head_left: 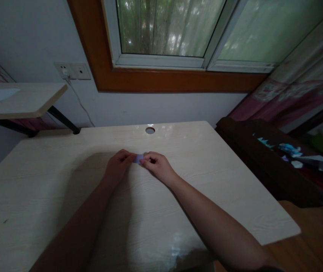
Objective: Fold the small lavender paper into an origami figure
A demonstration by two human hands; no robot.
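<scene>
A small, pale purple piece (pixel 138 158), which looks like paper, is stretched between my two hands over the desk. My left hand (pixel 119 166) pinches its left end between thumb and fingers. At the other end, the thumb and fingertips of my right hand (pixel 158 166) are closed on it. Both ends of the piece are hidden under the fingers; only its middle shows. Both hands are low over the light wood desktop (pixel 178 211), and I cannot tell whether they rest on it.
A round cable hole (pixel 150 130) lies beyond my hands near the desk's back edge. On black legs, a raised shelf (pixel 22 107) stands at the left. A wall socket (pixel 72 71) has a white cable (pixel 80 104) plugged in. Dark furniture with clutter (pixel 290 150) is at the right.
</scene>
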